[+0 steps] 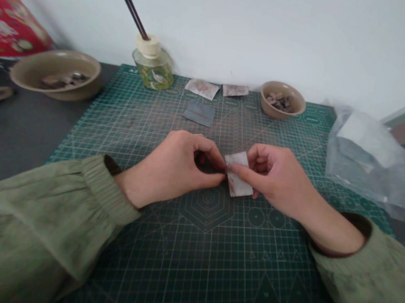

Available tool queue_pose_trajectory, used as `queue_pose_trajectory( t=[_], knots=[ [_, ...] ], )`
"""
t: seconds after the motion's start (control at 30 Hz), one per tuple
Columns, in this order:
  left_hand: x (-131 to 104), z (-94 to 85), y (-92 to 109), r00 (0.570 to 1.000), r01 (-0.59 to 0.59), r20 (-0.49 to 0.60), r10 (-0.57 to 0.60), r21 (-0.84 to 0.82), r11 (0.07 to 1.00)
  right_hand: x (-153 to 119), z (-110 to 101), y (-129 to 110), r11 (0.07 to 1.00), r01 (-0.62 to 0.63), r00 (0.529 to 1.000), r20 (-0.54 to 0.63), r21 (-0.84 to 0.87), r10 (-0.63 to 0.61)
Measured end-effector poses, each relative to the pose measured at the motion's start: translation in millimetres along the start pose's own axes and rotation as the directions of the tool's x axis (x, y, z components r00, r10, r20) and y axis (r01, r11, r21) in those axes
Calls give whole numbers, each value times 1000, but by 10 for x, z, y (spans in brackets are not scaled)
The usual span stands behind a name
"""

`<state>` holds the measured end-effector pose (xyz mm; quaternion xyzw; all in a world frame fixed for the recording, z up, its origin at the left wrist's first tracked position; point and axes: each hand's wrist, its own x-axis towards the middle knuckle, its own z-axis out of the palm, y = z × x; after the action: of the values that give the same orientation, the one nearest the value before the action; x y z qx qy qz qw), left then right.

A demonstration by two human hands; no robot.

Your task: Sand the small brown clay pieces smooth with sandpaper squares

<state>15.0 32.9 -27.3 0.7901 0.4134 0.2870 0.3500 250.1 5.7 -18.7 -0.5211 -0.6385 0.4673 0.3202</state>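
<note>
Between the thumb and fingers of my right hand (273,175) is a small whitish piece of sandpaper (239,184) with brownish smudges, tilted over the green cutting mat (173,239). My left hand (180,168) meets its left edge, thumb and index fingertip pinched close together. Whatever those left fingertips grip is too small or hidden to make out. Behind the hands lies a grey sandpaper piece (198,113). Two pale, stained pieces, the left one (202,88) and the right one (234,90), rest near the wall.
A small tan bowl (280,113) of brownish chunks stands at the back right. On the left is a larger bowl (54,89) with small pieces inside. A reed diffuser bottle (154,69) stands by the wall. A clear plastic bag (373,163) covers the mat's right side.
</note>
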Motion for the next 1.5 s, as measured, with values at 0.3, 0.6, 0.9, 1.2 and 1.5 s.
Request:
queue_pose_trajectory(
  t=[0.3, 0.6, 0.9, 1.2, 1.5],
  knots=[
    [5, -69, -31, 969, -224, 112, 219, 31, 974, 31, -127, -4, 987, 76, 991, -116, 140, -60],
    [-23, -92, -5, 900, -382, 253, 354, 71, 921, 67, -155, -1, 977, 136, 970, -225, 165, -97],
    [-23, -66, 2, 970, -197, 160, 183, 77, 977, 84, -171, 22, 983, 97, 980, -185, 154, -68],
    [-19, -122, 21, 976, -159, 169, 140, 102, 982, 64, -185, 7, 986, 62, 989, -139, 154, -41],
    [6, -206, 52, 929, -278, 278, 245, 87, 957, 64, -185, 4, 984, 83, 987, -147, 159, -59]
  ],
)
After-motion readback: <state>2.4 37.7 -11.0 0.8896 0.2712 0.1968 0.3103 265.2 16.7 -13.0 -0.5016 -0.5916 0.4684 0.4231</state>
